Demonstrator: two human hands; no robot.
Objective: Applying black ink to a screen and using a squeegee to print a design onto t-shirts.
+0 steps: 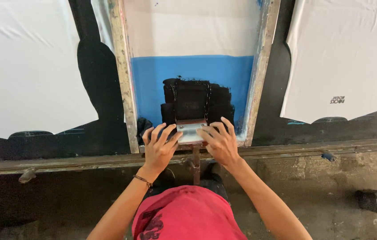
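Here we are at the near end of the wooden-framed printing screen [124, 89], and both our hands are down on the squeegee [191, 131]. Our left hand [159, 149] has its fingers spread and curled over the left end of the pale block, our right hand [221, 143] does the same on the right end, so both are gripping it, pressing from above, thumbs tucked towards the middle. The squeegee lies crosswise, its long axis running left to right between the two frame rails, and it sits right under our fingertips at the near edge of the blue mesh area [153, 75]. Neither hand is nearer than the other; they flank it evenly. Directly beyond our fingers, away from our body, spreads the patch of black ink [197, 100], as wide as the blade and touching it. Beyond the ink the blue gives way to white. To either side, well apart from the frame, a white shirt [344, 58] and another white shirt [24, 66] lie flat on the dark table [104, 133].
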